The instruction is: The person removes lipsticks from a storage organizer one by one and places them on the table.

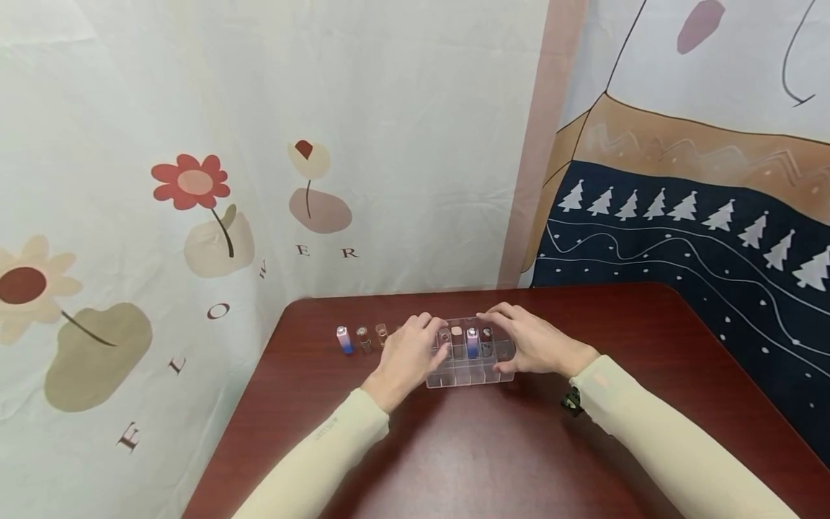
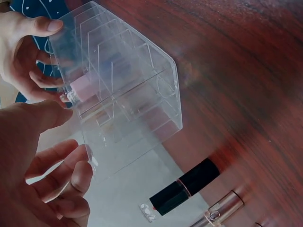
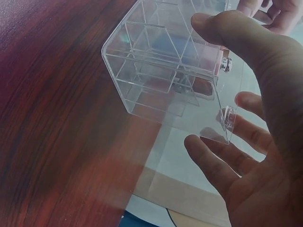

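A clear plastic organizer [image 1: 470, 373] with several compartments stands on the table, holding several lipstick tubes, among them a pink-and-blue one [image 1: 472, 344] and a dark-based one [image 1: 487, 342]. My left hand [image 1: 408, 353] holds the organizer's left end, thumb toward the front and curved fingers toward the back. At the opposite end, my right hand [image 1: 534, 340] holds it likewise between thumb and spread fingers. The right wrist view shows that hand's thumb [image 3: 213, 26] over the clear wall. How firmly either hand grips is hard to tell.
Left of the organizer, several tubes stand in a row: a pink-and-blue lipstick [image 1: 345, 340], clear-capped tubes [image 1: 364, 339], and a black tube [image 2: 184, 187] seen in the left wrist view. The dark red table [image 1: 454, 454] meets a printed curtain [image 1: 415, 180] behind.
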### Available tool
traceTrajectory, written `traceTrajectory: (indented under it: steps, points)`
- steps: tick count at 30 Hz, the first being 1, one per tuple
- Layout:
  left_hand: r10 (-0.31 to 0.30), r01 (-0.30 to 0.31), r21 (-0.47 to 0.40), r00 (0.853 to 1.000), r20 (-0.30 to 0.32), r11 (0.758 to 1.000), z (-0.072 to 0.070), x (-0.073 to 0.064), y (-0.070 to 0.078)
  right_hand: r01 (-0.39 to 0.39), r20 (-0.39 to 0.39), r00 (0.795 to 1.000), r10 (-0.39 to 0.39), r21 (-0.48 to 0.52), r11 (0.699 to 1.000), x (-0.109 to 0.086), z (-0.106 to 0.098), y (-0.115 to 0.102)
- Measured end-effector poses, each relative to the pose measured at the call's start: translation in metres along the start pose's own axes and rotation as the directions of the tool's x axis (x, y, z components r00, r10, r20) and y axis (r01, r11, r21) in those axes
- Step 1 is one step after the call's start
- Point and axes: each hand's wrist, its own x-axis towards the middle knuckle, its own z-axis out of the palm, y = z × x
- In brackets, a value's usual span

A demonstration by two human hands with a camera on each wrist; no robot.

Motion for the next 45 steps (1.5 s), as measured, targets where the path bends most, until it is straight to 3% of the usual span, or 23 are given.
traceTrajectory:
  steps: [5, 23, 37, 45]
  points:
    - [-0.012, 0.011, 0.054, 1.0, 0.023, 0.998, 0.0015, -0.0001, 0.0038, 0.023, -0.02, 1.0, -0.023, -0.004, 1.0, -0.0012, 0.0023, 0.0001]
    - [-0.125, 0.125, 0.002, 0.988, 0.088, 0.992, 0.0056, 0.0041, 0.0055, 0.026, -0.03, 0.999, -0.026, -0.002, 1.0, -0.002, 0.0013, -0.0003]
    - [-0.136, 0.138, -0.051, 0.99, 0.046, 0.989, 0.007, 0.0074, 0.0051, 0.013, -0.018, 1.0, -0.013, 0.015, 1.0, -0.0019, 0.0023, 0.0002]
    - [-0.137, 0.137, -0.063, 0.99, -0.008, 0.989, 0.005, 0.0076, 0.0061, 0.013, -0.026, 1.0, -0.013, 0.015, 1.0, -0.0032, 0.0044, 0.0031]
